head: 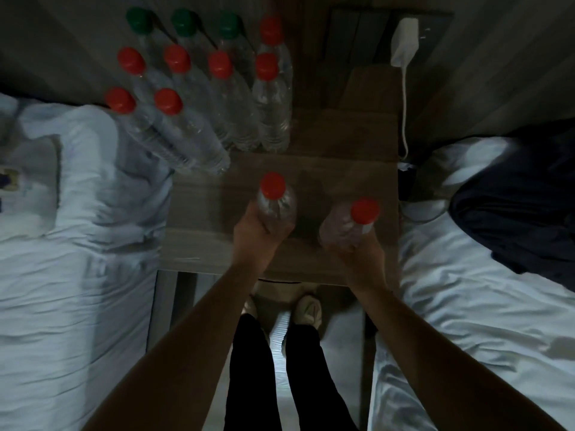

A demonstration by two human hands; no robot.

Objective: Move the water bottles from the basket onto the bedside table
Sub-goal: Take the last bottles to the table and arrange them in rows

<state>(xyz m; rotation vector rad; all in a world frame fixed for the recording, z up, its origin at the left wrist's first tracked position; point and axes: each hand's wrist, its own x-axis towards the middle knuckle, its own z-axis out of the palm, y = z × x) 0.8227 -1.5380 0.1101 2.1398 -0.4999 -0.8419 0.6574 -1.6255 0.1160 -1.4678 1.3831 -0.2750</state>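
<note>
I hold a red-capped bottle point(277, 203) in my left hand point(255, 234) and a second bottle point(345, 227) in my right hand point(361, 256). My fingers are curled round each body below the shoulder, and both bottles are over the near part of the tabletop point(342, 169). The left one is close to upright. The right one leans, cap tipped away to my right (it is blurred, so I cannot tell whether its base touches the wood).

To set them down well, I judge I should straighten the second bottle first, then lower both bases flat onto bare wood ahead of my hands. I should let go only once each stands alone. The standing bottles point(214, 104) are packed in rows beyond my left hand, so I should approach from the near side and avoid nudging the front pair.

Both forearms reach forward side by side, wrists bent down, palms turned inward. A bed point(77, 244) lies outside my left hand. The basket is not in view.
</note>
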